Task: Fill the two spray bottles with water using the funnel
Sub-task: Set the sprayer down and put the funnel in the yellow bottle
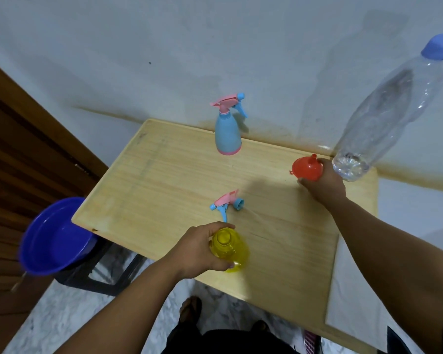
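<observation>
A yellow spray bottle (229,249) stands uncapped near the front edge of the wooden table (164,180); my left hand (202,249) grips its body. Its pink and blue spray head (226,203) lies on the table just behind it. My right hand (322,182) holds the red funnel (307,167) at the table's right side, spout pointing up. A blue spray bottle (227,131) with its pink spray head on stands at the back of the table. A tall clear water bottle (384,111) with a blue cap stands at the back right corner, beside the funnel.
A blue basin (54,236) sits on a dark stool (92,274) left of the table. A white wall runs behind the table, and a brown wooden door (23,149) is at the left. My feet show on the marble floor below the table's front edge.
</observation>
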